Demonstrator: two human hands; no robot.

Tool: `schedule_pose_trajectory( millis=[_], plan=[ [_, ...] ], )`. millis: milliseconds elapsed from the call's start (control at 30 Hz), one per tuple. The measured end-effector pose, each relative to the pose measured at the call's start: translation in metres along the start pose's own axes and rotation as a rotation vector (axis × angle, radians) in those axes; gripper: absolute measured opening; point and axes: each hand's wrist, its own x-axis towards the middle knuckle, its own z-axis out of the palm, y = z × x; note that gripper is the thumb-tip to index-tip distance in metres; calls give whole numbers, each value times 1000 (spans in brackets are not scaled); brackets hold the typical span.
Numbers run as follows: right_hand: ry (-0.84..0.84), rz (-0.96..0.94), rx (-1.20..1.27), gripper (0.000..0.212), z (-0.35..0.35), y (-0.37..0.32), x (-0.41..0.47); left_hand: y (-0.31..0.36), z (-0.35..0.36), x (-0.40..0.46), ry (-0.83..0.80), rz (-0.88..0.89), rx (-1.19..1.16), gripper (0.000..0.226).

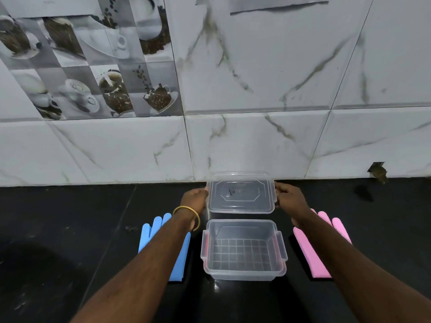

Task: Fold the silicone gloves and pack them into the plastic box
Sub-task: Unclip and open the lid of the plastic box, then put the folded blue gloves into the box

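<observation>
Someone is standing at a black countertop (70, 229), holding a clear lid (241, 194) by its two short ends, far from the body and close to the tiled wall (256, 89). The left hand (194, 198) is curling around the lid's left edge, a gold bangle (187, 216) sitting on that wrist, and the right hand (290, 197) is pinching the lid's right edge. Whether the lid is touching the counter I cannot tell. Just nearer, the plastic box (243, 249) is sitting open and empty, its side latches hanging loose. A blue glove (161, 245) is lying flat to the box's left, partly under the left forearm, and a pink glove (319, 243) is lying flat to its right, both unfolded.
</observation>
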Motion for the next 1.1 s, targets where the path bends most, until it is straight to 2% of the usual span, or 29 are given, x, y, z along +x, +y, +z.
schedule_pose_trajectory(
  millis=[67,167,267,467,633,767,833,900,967,1033,1100],
  plan=[
    [-16,18,-29,28,4,9,7,-4,1,7,11,-70,24,38],
    [-31,31,-95,19,9,21,13,-17,3,17,-45,-175,32,42],
    [-45,65,-195,18,13,32,17,-33,3,23,-101,-264,50,50],
    [-149,153,-408,17,15,53,28,-50,2,28,-95,-310,87,55],
    [-249,116,-596,23,13,60,31,-48,5,29,-84,-289,190,59],
    [-110,135,-611,17,13,53,26,-42,3,21,-43,-178,325,63],
    [-49,89,-637,15,12,44,23,-38,-4,15,-8,-71,433,58],
    [-44,50,-628,31,14,28,17,-34,-16,8,11,29,534,53],
    [-45,-22,-631,31,19,12,9,-33,-34,1,43,102,618,45],
    [-40,-108,-610,34,30,-4,1,-35,-59,-7,111,111,654,32],
    [-46,-183,-576,24,45,-20,-11,-43,-89,-15,195,74,719,27]
  ],
)
